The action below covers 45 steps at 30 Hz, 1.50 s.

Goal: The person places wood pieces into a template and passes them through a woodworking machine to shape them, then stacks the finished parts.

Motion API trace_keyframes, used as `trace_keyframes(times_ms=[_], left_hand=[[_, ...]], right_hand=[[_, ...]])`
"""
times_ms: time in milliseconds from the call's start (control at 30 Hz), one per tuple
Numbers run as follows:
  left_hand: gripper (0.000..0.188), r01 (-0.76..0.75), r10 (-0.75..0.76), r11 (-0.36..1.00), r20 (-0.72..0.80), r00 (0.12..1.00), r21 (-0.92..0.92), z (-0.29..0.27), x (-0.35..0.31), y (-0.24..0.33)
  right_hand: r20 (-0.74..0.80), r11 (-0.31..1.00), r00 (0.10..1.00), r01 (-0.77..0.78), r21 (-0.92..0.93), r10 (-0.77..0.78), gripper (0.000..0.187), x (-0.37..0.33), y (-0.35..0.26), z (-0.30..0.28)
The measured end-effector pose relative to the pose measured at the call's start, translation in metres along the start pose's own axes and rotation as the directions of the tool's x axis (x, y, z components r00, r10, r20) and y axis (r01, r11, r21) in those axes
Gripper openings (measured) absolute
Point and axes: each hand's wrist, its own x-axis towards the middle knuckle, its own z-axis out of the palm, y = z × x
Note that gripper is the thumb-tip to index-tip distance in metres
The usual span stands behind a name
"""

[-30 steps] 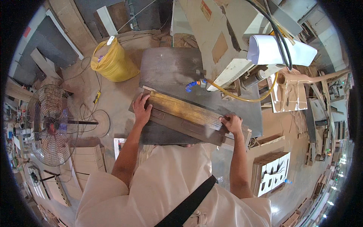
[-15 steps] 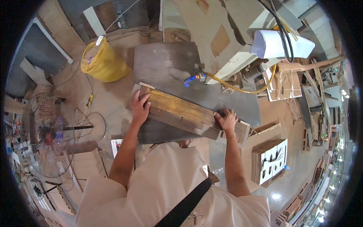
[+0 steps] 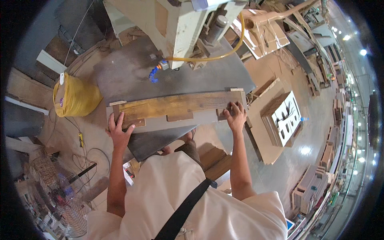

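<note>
Left hand (image 3: 118, 130) and right hand (image 3: 237, 117) grip the jig (image 3: 156, 121) at opposite ends, likely for steadiness, across the table (image 3: 128, 68)! The board (image 3: 172, 105) lies on it against blocks (image 3: 179, 117), seemingly for alignment.

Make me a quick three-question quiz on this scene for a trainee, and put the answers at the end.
1. True or false: the right hand is at the left end of the wooden board.
2. The bag beside the dark table is: A red, B yellow, C green.
3. Fill in: the caged fan is on the ____ side of the picture.

Key: 1. False; the left hand is there. 2. B. 3. Left.
</note>
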Motion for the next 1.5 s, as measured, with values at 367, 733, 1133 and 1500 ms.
trace_keyframes(times_ms=[367,733,1133,1500], left_hand=[[0.111,0.075,-0.074,0.990,-0.008,0.997,0.117,-0.038,-0.044,-0.086],[0.115,0.194,-0.176,0.963,-0.110,0.978,0.189,-0.040,-0.088,-0.113],[0.111,0.283,-0.276,0.948,-0.071,0.959,0.147,-0.048,-0.081,-0.095],[0.110,0.290,-0.282,0.946,-0.071,0.957,0.146,-0.044,-0.074,-0.088]], right_hand=[[0.117,0.998,0.991,0.065,0.005,-0.065,0.085,-0.007,-0.118,0.024],[0.132,0.971,0.962,0.236,0.048,-0.240,0.090,0.050,-0.183,0.079],[0.066,0.959,0.957,0.278,0.058,-0.281,0.088,0.069,-0.191,0.100],[0.036,0.954,0.957,0.282,0.105,-0.287,0.092,0.079,-0.185,0.110]])
